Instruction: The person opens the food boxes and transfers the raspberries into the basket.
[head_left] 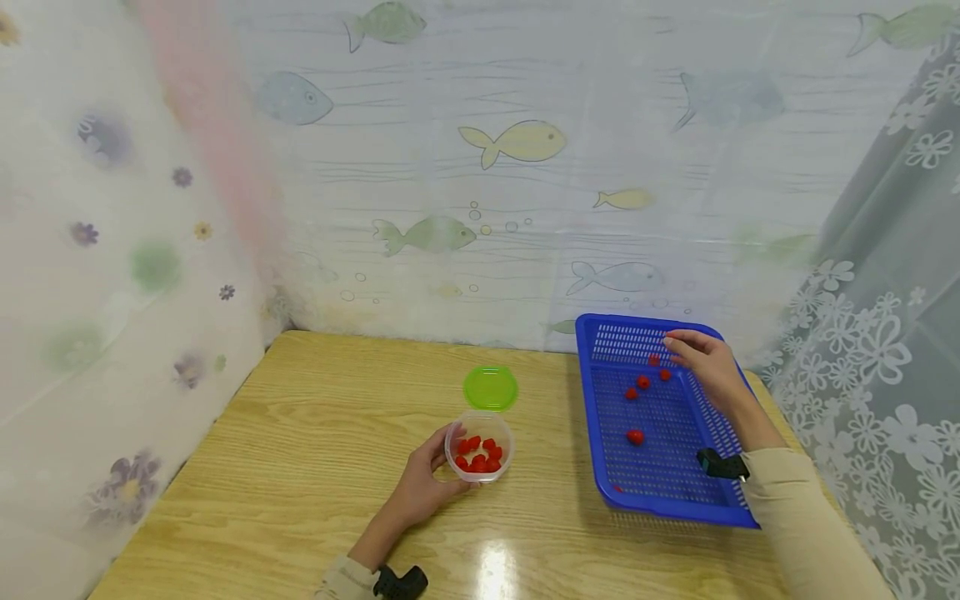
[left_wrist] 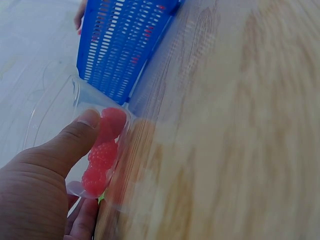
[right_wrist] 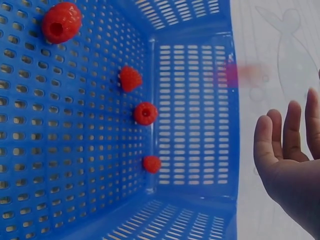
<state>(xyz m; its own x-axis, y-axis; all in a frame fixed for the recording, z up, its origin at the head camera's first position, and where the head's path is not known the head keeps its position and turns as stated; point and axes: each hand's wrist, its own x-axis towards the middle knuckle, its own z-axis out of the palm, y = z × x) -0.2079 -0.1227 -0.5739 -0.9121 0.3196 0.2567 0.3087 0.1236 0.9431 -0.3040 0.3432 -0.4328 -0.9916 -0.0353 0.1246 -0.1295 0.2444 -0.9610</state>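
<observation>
My left hand (head_left: 423,487) grips a clear plastic tub (head_left: 480,418) on the table, with the thumb on its near side and fingers round the left. Several red raspberries (left_wrist: 103,155) lie inside the tub. My right hand (head_left: 705,367) is over the back right of a blue plastic basket (head_left: 587,400), fingers loosely bent and apart in the right wrist view. A blurred red berry (right_wrist: 242,75) appears in the air beyond these fingers, touching none of them. More raspberries, one nearer (head_left: 635,437) and others towards the back (head_left: 643,382), lie on the basket's floor.
A green round lid (head_left: 491,388) lies on the wooden table (head_left: 322,433), just behind the tub. The basket's raised slotted walls stand around its berries. A curtain with fish (head_left: 517,142) hangs behind the table, and a flowered one (head_left: 900,433) hangs on the right.
</observation>
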